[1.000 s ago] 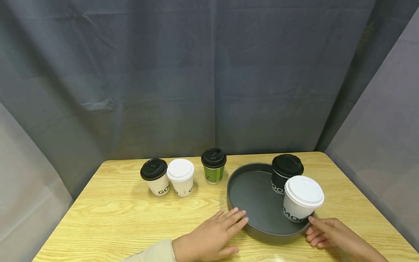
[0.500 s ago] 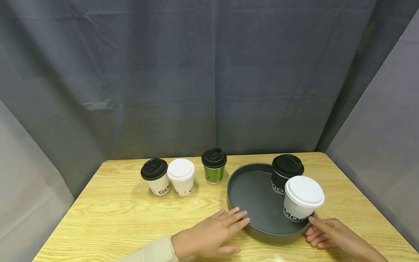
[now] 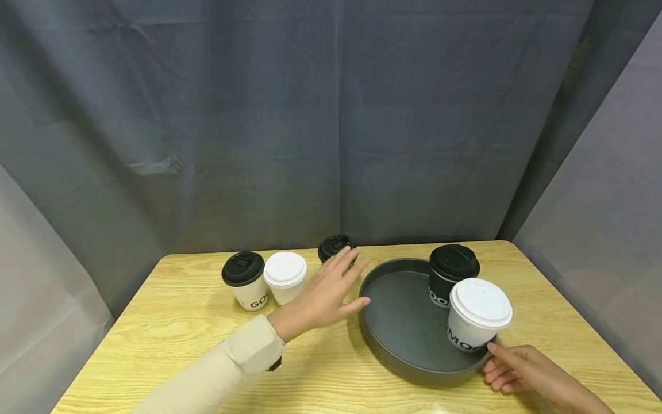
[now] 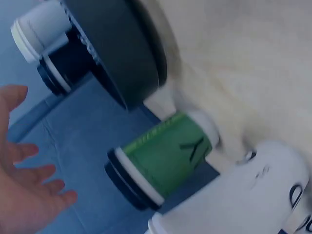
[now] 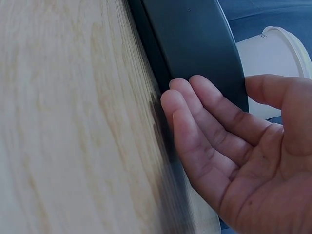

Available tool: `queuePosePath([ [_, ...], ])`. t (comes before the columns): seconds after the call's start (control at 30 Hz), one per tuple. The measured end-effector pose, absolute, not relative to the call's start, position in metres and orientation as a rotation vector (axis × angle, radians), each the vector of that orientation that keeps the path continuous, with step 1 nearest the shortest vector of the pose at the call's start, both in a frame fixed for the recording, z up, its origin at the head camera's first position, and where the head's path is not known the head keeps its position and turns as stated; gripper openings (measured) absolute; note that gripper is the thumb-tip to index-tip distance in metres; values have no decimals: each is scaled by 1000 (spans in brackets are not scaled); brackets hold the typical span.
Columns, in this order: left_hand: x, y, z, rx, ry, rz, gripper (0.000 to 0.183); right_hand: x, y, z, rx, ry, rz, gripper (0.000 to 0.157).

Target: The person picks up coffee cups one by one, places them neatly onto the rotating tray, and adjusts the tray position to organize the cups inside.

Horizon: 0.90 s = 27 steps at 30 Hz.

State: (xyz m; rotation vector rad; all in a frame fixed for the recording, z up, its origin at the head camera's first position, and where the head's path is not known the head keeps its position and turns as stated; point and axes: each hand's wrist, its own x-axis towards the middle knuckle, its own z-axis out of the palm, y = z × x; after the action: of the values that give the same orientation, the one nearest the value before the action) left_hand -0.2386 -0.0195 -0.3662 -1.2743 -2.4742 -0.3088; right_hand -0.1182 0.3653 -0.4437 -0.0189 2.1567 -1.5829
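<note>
My left hand [image 3: 327,292] hovers with spread fingers in front of a small green paper cup, whose black lid [image 3: 331,247] shows behind it in the head view. The left wrist view shows the green cup [image 4: 168,153] standing apart from the fingers. On the right, my right hand [image 3: 522,372] pinches the near right edge of a round dark grey tray [image 3: 395,328], thumb at the rim and fingers against the outer wall [image 5: 204,44]. Inside the tray stand a black lidded cup [image 3: 454,267] and a larger white lidded cup [image 3: 478,313].
Left of the green cup stand a white cup with a white lid [image 3: 285,270] and a white cup with a black lid [image 3: 244,270], side by side. The wooden table [image 3: 155,339] ends at a grey curtain [image 3: 258,144] behind.
My left hand has left the tray's near left rim and moved up and forward, to in front of the green cup. My right hand and the tray stay in place.
</note>
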Motion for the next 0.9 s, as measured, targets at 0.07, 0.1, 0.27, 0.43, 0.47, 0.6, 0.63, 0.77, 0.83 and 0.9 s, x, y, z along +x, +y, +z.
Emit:
queuePosePath([
  [0.07,-247,-18,-362,-1184,-2506,-308,72,-118,365,-443,-19,2154,-1583,53],
  [0.1,-251,-17,-360,-1143,-2530,-313,73,-118,365,-443,-21,2154,-1584,53],
  [0.27,-267,-12,-359,-977,-2663,-281,80,-118,366,-442,-24,2146,-1592,52],
  [0.43,-283,-9,-363,-855,-2792,-283,85,-117,367,-443,-34,2149,-1588,52],
  [0.47,-286,-8,-364,-832,-2823,-321,86,-117,366,-443,-31,2149,-1586,52],
  [0.6,-297,-6,-369,-743,-2911,-484,87,-117,366,-443,-27,2168,-1569,53],
  [0.63,-299,-5,-370,-725,-2918,-498,87,-117,366,-442,-24,2171,-1565,53],
  [0.77,-305,-3,-375,-707,-2904,-496,86,-117,365,-441,-30,2173,-1562,54],
  [0.83,-307,-2,-378,-715,-2887,-471,85,-117,365,-442,-39,2174,-1562,54],
  [0.9,-308,-2,-381,-722,-2867,-449,83,-117,365,-442,-37,2172,-1560,54],
])
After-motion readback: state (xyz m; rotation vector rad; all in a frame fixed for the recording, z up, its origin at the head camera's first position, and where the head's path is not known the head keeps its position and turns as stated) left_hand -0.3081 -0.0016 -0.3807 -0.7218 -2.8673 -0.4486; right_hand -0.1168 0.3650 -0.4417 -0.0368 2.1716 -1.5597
